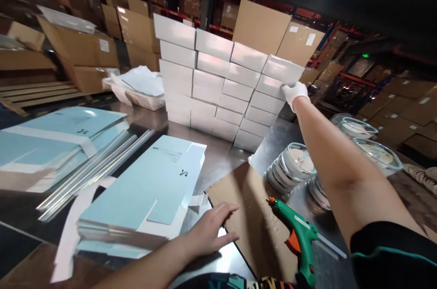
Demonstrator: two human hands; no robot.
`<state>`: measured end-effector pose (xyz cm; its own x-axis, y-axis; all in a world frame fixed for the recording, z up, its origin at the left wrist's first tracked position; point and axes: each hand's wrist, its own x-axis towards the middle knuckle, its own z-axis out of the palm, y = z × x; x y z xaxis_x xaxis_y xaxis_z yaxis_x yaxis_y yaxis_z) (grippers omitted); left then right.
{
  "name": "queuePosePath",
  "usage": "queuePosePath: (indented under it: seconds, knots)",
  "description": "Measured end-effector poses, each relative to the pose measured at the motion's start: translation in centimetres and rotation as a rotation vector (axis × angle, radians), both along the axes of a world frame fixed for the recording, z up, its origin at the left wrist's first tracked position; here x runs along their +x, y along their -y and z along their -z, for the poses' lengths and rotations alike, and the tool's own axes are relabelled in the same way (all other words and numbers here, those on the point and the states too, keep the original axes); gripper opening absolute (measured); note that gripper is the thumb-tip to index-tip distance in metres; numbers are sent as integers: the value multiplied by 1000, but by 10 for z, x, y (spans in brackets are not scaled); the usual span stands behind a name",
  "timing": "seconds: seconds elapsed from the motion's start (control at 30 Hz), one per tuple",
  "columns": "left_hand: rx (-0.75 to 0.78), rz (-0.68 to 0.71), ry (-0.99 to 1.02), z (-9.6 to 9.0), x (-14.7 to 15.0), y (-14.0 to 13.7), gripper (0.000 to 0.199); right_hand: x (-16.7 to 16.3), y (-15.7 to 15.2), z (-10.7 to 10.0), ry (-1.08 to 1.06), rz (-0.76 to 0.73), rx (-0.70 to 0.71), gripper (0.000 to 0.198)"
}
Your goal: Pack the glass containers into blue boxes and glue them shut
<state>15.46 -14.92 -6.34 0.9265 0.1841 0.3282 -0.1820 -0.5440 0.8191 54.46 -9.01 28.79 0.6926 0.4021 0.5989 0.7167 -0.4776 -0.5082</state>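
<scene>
A wall of stacked white boxes (208, 86) stands across the table ahead. My right hand (296, 94), in a white glove, is reached out to the stack's right end. Its fingers are bent round the end of a white box (271, 86) in the second row from the top; the far side of the grip is hidden. My bare left hand (213, 232) hovers over the near edge of a brown cardboard sheet (252, 220), thumb and fingers apart, holding nothing. A green glue gun (298, 230) with an orange trigger lies on that sheet, to the right of my left hand.
Flat light-blue box blanks (146, 184) are piled at left, with another pile (61, 139) beyond. Clear plastic strips (92, 173) lie between them. Round clear-lidded tins (290, 166) stand at right under my right arm. A white basket (139, 93) sits behind; cartons (261, 25) rise beyond.
</scene>
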Motion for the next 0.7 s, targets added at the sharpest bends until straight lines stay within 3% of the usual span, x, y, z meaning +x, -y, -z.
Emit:
queuePosePath:
  seconds: [0.1, 0.2, 0.3, 0.37, 0.43, 0.57, 0.63, 0.7]
  knots:
    - [30, -28, 25, 0, 1, 1, 56, -22, 18, 11, -71, 50, -29, 48]
    - [66, -58, 156, -1, -4, 8, 50, -49, 58, 36, -70, 16, -41, 66]
    - [210, -166, 363, -14, -19, 6, 47, -83, 126, 83, -24, -216, -181, 79]
    - [325, -334, 362, -31, -33, -11, 45, -107, 181, 124, -43, -387, -320, 82]
    - [362, -584, 141, -52, -50, -43, 48, -128, 234, 163, -98, -478, -419, 78]
    - [433, -1051, -577, -83, -89, -119, 85, -153, 306, 219, -355, -500, -465, 73]
    - [310, -1134, -805, -87, -105, -142, 92, -159, 321, 238, -432, -453, -413, 66]
    - [227, -1140, -862, -89, -116, -151, 87, -162, 325, 252, -474, -430, -365, 60]
